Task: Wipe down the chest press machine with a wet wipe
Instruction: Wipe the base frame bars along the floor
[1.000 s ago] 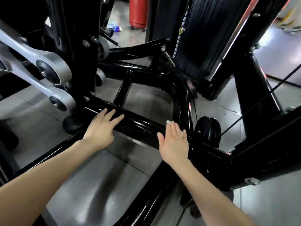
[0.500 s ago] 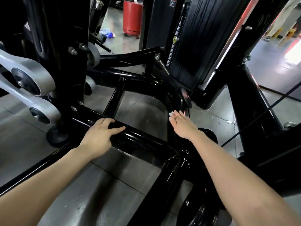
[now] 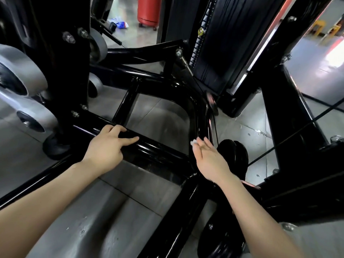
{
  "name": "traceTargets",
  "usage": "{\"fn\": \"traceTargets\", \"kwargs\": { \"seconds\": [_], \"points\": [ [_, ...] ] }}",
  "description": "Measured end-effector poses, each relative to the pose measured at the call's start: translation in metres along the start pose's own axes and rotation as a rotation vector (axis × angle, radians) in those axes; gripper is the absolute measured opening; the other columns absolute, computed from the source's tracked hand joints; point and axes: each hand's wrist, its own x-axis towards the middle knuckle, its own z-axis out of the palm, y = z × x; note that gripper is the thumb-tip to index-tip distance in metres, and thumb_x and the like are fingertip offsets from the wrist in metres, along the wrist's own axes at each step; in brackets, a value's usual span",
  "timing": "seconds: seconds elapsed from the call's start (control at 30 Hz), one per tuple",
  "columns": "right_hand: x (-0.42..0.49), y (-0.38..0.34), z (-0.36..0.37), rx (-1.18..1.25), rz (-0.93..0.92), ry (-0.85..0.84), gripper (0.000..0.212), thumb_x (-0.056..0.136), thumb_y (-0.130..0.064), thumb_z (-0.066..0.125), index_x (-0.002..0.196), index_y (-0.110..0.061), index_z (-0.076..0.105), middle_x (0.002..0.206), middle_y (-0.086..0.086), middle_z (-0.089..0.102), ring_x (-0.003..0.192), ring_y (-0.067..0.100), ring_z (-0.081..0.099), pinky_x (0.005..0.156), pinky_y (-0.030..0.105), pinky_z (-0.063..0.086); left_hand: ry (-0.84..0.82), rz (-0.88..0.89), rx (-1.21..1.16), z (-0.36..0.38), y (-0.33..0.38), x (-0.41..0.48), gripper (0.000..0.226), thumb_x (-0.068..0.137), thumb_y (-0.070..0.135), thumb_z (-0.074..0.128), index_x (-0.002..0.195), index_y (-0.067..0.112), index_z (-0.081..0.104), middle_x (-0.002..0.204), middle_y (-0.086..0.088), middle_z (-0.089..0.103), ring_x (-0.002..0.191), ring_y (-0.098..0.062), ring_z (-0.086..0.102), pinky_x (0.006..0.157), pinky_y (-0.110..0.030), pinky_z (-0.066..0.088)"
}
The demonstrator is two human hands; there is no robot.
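Note:
The chest press machine's black base frame fills the view. Its cross tube [image 3: 158,148] runs from left to centre and meets a curved tube [image 3: 195,108] at a welded corner. My left hand [image 3: 106,148] holds the cross tube, its fingers curled over the far side and the thumb lying along the top. My right hand [image 3: 210,159] reaches to the curved tube just past the corner and presses a white wet wipe [image 3: 193,142] against it with straight fingers. Only a small edge of the wipe shows beyond the fingertips.
Silver lever arms [image 3: 22,77] and a black upright stand at the left. The weight stack shroud [image 3: 223,43] rises behind. A black pulley wheel [image 3: 232,155] sits right of my right hand, with a taut cable [image 3: 297,131] beside it. A red cylinder [image 3: 149,10] stands on the grey floor behind.
My right hand slid the wipe out along the curved tube, then back toward the corner. My left hand's fingers went from flat on the cross tube to curled over it.

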Motion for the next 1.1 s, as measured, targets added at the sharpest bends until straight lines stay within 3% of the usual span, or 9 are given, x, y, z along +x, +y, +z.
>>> {"fn": "traceTargets", "kwargs": {
  "seconds": [0.17, 0.33, 0.5, 0.67, 0.77, 0.87, 0.97, 1.0, 1.1],
  "points": [
    [0.098, 0.010, -0.010, 0.006, 0.093, -0.007, 0.052, 0.101, -0.024, 0.009, 0.142, -0.010, 0.035, 0.158, 0.004, 0.015, 0.147, 0.021, 0.002, 0.119, 0.042, 0.009, -0.021, 0.058, -0.013, 0.002, -0.007, -0.003, 0.074, 0.076, -0.008, 0.046, 0.134, 0.038, 0.047, 0.142, -0.003, 0.039, 0.128, -0.024, 0.029, 0.095, -0.032, 0.044],
    [0.158, 0.031, -0.040, 0.083, 0.070, -0.078, 0.048, 0.105, -0.024, 0.010, 0.149, -0.013, 0.025, 0.160, 0.004, 0.008, 0.147, 0.020, -0.002, 0.116, 0.033, 0.004, -0.054, 0.071, -0.037, 0.001, -0.007, -0.003, 0.081, 0.073, -0.009, 0.045, 0.139, 0.039, 0.039, 0.147, 0.000, 0.030, 0.136, -0.020, 0.021, 0.103, -0.026, 0.033],
    [0.138, 0.029, -0.040, 0.324, 0.097, 0.000, 0.048, 0.105, -0.032, 0.011, 0.149, -0.021, 0.025, 0.159, -0.002, 0.011, 0.146, 0.013, -0.001, 0.115, 0.029, 0.004, -0.036, 0.045, -0.067, 0.003, -0.004, -0.006, 0.083, 0.069, -0.011, 0.046, 0.135, 0.038, 0.045, 0.145, -0.002, 0.035, 0.135, -0.023, 0.024, 0.103, -0.029, 0.036],
    [0.067, 0.018, -0.023, 0.586, 0.172, 0.095, 0.050, 0.104, -0.039, 0.012, 0.151, -0.023, 0.016, 0.159, -0.005, 0.012, 0.146, 0.017, 0.010, 0.115, 0.034, 0.010, -0.105, 0.027, -0.012, -0.005, 0.000, -0.002, 0.082, 0.075, -0.005, 0.043, 0.140, 0.044, 0.032, 0.148, 0.003, 0.024, 0.135, -0.017, 0.016, 0.106, -0.026, 0.032],
    [0.023, 0.007, -0.008, 0.420, 0.085, 0.057, 0.057, 0.099, -0.048, 0.016, 0.150, -0.023, 0.019, 0.158, -0.004, 0.014, 0.146, 0.014, 0.007, 0.115, 0.036, 0.014, -0.131, 0.009, 0.020, -0.009, 0.005, -0.003, 0.082, 0.077, -0.004, 0.042, 0.142, 0.044, 0.029, 0.149, 0.003, 0.022, 0.135, -0.017, 0.015, 0.106, -0.024, 0.031],
    [-0.022, 0.001, 0.008, 0.212, 0.037, -0.028, 0.064, 0.097, -0.055, 0.015, 0.152, -0.021, 0.015, 0.159, -0.005, 0.008, 0.146, 0.011, -0.004, 0.117, 0.031, 0.004, -0.146, -0.016, 0.034, -0.007, 0.010, -0.008, 0.082, 0.078, -0.004, 0.042, 0.144, 0.041, 0.024, 0.153, 0.000, 0.016, 0.141, -0.020, 0.009, 0.112, -0.028, 0.026],
    [-0.065, -0.013, 0.023, 0.073, 0.003, 0.039, 0.085, 0.085, -0.064, -0.004, 0.152, -0.012, 0.006, 0.160, 0.001, 0.005, 0.147, 0.015, -0.002, 0.117, 0.030, -0.002, -0.182, -0.087, -0.006, -0.006, 0.020, -0.015, 0.083, 0.079, -0.006, 0.039, 0.146, 0.038, 0.018, 0.157, -0.001, 0.004, 0.145, -0.019, -0.003, 0.115, -0.028, 0.021],
    [-0.072, -0.019, 0.029, 0.040, -0.001, 0.086, 0.090, 0.082, -0.063, -0.010, 0.151, -0.008, 0.008, 0.159, 0.004, 0.009, 0.147, 0.017, 0.004, 0.118, 0.033, 0.001, -0.188, -0.100, -0.014, -0.007, 0.023, -0.018, 0.083, 0.079, -0.006, 0.039, 0.147, 0.038, 0.018, 0.158, -0.001, 0.002, 0.145, -0.019, -0.004, 0.116, -0.027, 0.019],
    [-0.065, -0.039, 0.036, 0.023, -0.050, 0.214, 0.084, 0.095, -0.053, -0.007, 0.141, 0.002, 0.038, 0.148, 0.014, 0.039, 0.136, 0.027, 0.038, 0.112, 0.043, 0.023, -0.200, -0.129, -0.030, -0.012, 0.031, -0.024, 0.079, 0.080, -0.006, 0.039, 0.146, 0.034, 0.024, 0.158, -0.001, 0.008, 0.145, -0.021, 0.003, 0.116, -0.027, 0.013]
  ]
}}
